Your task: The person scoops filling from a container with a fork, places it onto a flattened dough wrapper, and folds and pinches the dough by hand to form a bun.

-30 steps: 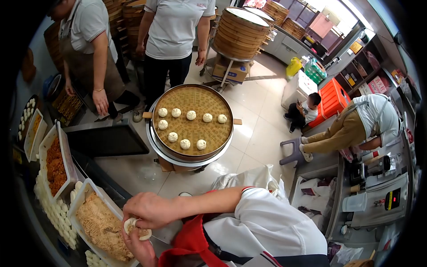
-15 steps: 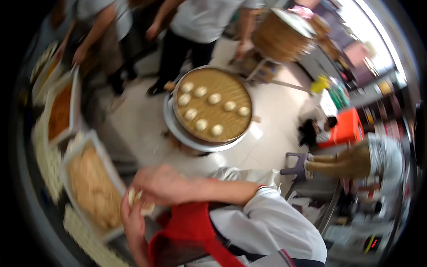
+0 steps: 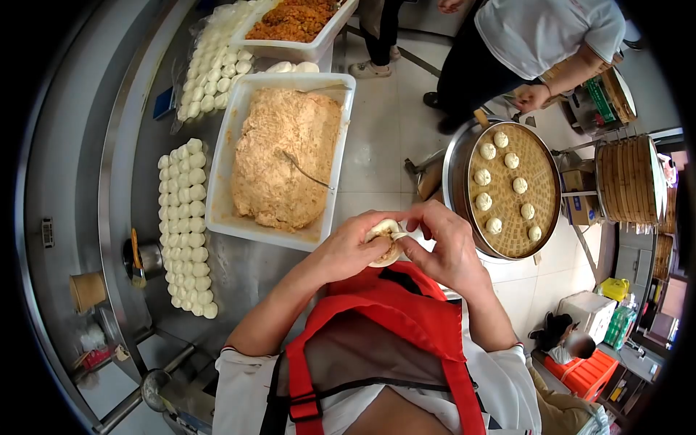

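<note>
A round dough bun [image 3: 392,255], its top open on pale filling, is held in front of the red apron [image 3: 429,319]. Around its left side my left hand [image 3: 349,250] is closed, the thumb pressed on the filling. On the other side my right hand [image 3: 448,245] pinches the bun's edge between thumb and fingers. Just beyond my left hand is a white tub [image 3: 220,196] of pale minced filling [image 3: 279,159], with a thin metal utensil [image 3: 308,171] stuck in it. To the right, a round steamer tray [image 3: 513,243] carries several closed buns [image 3: 520,185].
Rows of dough pieces [image 3: 187,232] lie on the metal table [image 3: 239,279] at left, with more [image 3: 212,87] farther back. Behind stands a tub of orange-brown filling [image 3: 290,20]. A co-worker [image 3: 547,36] stands beyond the steamer. Stacked bamboo steamers [image 3: 631,177] are at far right.
The view has swung left, so the tubs and table show more fully and the steamer sits farther right. My hands, blurred before, now hold the bun in front of my chest.
</note>
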`<action>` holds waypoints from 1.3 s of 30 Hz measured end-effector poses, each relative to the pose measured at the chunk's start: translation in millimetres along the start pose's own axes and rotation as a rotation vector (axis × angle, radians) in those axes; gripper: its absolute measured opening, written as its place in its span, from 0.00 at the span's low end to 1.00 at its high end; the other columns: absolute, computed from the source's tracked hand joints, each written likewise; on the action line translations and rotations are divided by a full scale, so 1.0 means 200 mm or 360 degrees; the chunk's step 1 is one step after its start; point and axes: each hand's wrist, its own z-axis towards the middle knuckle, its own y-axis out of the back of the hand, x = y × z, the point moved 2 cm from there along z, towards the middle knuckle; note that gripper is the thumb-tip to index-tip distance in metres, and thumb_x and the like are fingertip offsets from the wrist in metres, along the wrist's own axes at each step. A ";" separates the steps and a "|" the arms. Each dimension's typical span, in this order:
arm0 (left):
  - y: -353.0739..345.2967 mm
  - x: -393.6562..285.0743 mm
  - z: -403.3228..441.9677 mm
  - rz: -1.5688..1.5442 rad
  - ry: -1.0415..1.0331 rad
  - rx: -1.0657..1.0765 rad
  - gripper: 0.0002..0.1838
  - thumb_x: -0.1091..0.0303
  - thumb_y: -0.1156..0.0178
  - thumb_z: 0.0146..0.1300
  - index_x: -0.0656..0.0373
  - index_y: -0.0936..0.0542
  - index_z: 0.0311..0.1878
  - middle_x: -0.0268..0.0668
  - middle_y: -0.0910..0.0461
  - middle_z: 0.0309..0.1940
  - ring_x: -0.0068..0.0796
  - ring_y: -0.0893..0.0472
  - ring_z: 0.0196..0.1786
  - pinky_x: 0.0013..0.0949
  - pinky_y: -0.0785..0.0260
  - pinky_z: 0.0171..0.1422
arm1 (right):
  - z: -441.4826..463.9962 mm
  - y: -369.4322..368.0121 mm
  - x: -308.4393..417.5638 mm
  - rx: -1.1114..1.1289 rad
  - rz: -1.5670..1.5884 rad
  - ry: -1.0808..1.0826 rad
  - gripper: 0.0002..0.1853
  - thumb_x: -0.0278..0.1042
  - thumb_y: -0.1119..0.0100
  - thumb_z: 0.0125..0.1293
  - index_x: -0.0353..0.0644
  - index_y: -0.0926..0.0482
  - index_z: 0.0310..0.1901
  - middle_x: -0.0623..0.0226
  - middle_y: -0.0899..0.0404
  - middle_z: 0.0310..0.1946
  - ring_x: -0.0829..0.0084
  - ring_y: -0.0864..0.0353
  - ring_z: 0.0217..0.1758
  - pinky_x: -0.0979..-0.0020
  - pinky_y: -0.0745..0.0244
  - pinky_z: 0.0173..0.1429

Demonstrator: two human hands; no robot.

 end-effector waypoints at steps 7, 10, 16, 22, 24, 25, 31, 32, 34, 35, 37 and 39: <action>0.06 0.01 -0.01 -0.0602 -0.0002 -0.0129 0.31 0.73 0.51 0.66 0.65 0.38 0.74 0.47 0.28 0.67 0.29 0.26 0.66 0.34 0.32 0.70 | 0.01 0.00 -0.04 0.0017 0.0146 -0.0216 0.09 0.23 0.34 0.58 0.35 0.19 0.40 0.60 0.20 0.33 0.63 0.20 0.31 0.66 0.25 0.35; 0.08 -0.01 -0.03 -0.0960 -0.0007 -0.0175 0.33 0.71 0.51 0.66 0.65 0.40 0.75 0.46 0.30 0.67 0.30 0.28 0.67 0.34 0.35 0.71 | 0.01 -0.01 -0.07 -0.0069 0.0202 -0.0300 0.07 0.23 0.34 0.61 0.34 0.19 0.40 0.62 0.21 0.32 0.70 0.23 0.29 0.71 0.27 0.33; -0.09 0.12 -0.03 -0.0984 -0.0077 -0.0503 0.25 0.73 0.53 0.71 0.64 0.36 0.71 0.42 0.28 0.62 0.31 0.27 0.66 0.40 0.35 0.72 | 0.01 -0.08 -0.06 -0.0099 0.0141 -0.0264 0.09 0.24 0.34 0.59 0.36 0.19 0.42 0.61 0.20 0.31 0.69 0.23 0.27 0.69 0.27 0.32; -0.09 0.13 -0.04 -0.0813 0.0004 -0.0399 0.23 0.79 0.52 0.71 0.63 0.33 0.69 0.41 0.23 0.57 0.30 0.20 0.56 0.36 0.23 0.62 | 0.02 -0.07 -0.05 0.0017 0.0054 -0.0167 0.11 0.25 0.33 0.58 0.37 0.19 0.43 0.62 0.21 0.30 0.65 0.23 0.27 0.66 0.27 0.32; -0.09 0.14 -0.05 -0.0762 0.0031 -0.0376 0.22 0.79 0.52 0.71 0.63 0.32 0.68 0.41 0.22 0.55 0.30 0.19 0.54 0.36 0.22 0.61 | 0.01 -0.08 -0.06 0.0028 0.0065 -0.0198 0.11 0.25 0.33 0.58 0.37 0.19 0.43 0.62 0.21 0.30 0.63 0.23 0.28 0.65 0.27 0.33; -0.09 0.13 -0.05 -0.0745 0.0031 -0.0372 0.22 0.78 0.52 0.72 0.64 0.31 0.68 0.41 0.21 0.54 0.30 0.19 0.53 0.35 0.22 0.60 | 0.01 -0.08 -0.06 0.0034 0.0070 -0.0211 0.11 0.25 0.33 0.57 0.37 0.19 0.42 0.61 0.22 0.30 0.63 0.23 0.28 0.65 0.26 0.34; -0.05 0.11 -0.04 -0.0394 -0.0190 -0.0380 0.22 0.77 0.54 0.72 0.64 0.31 0.68 0.41 0.21 0.50 0.28 0.16 0.44 0.29 0.19 0.50 | 0.03 -0.07 0.01 -0.0096 -0.0090 -0.0124 0.10 0.24 0.32 0.54 0.38 0.18 0.40 0.61 0.21 0.32 0.61 0.21 0.31 0.63 0.25 0.36; -0.05 0.11 -0.04 -0.0305 -0.0238 -0.0398 0.21 0.77 0.55 0.72 0.64 0.31 0.68 0.41 0.21 0.50 0.28 0.16 0.45 0.29 0.19 0.50 | 0.04 -0.07 0.01 -0.0072 -0.0115 -0.0066 0.11 0.24 0.31 0.54 0.37 0.18 0.40 0.61 0.21 0.32 0.60 0.21 0.32 0.63 0.25 0.37; -0.05 0.10 -0.05 -0.0453 -0.0105 -0.0297 0.21 0.77 0.55 0.72 0.64 0.30 0.67 0.41 0.21 0.51 0.27 0.17 0.46 0.29 0.19 0.50 | 0.06 -0.06 0.01 -0.0028 -0.0163 0.0048 0.11 0.23 0.31 0.53 0.37 0.18 0.40 0.60 0.21 0.32 0.59 0.20 0.34 0.62 0.24 0.38; -0.04 0.09 -0.05 -0.0526 -0.0038 -0.0245 0.21 0.77 0.55 0.72 0.65 0.30 0.67 0.41 0.21 0.51 0.27 0.17 0.47 0.30 0.18 0.50 | 0.05 -0.07 0.00 -0.0017 -0.0128 0.0035 0.11 0.23 0.31 0.53 0.37 0.18 0.39 0.60 0.21 0.32 0.59 0.20 0.34 0.61 0.24 0.39; -0.02 0.11 -0.05 -0.0537 -0.0015 -0.0181 0.20 0.76 0.55 0.72 0.65 0.29 0.66 0.41 0.21 0.51 0.27 0.17 0.47 0.30 0.18 0.49 | 0.04 -0.09 -0.02 0.0010 -0.0057 0.0005 0.10 0.22 0.31 0.52 0.37 0.19 0.38 0.60 0.21 0.32 0.58 0.20 0.35 0.60 0.24 0.40; 0.00 0.11 -0.05 -0.0538 0.0018 -0.0139 0.20 0.76 0.55 0.72 0.65 0.29 0.66 0.41 0.21 0.52 0.27 0.17 0.48 0.30 0.18 0.50 | 0.03 -0.10 -0.03 -0.0034 -0.0118 0.0090 0.10 0.22 0.31 0.52 0.37 0.19 0.37 0.60 0.22 0.31 0.58 0.20 0.35 0.60 0.24 0.40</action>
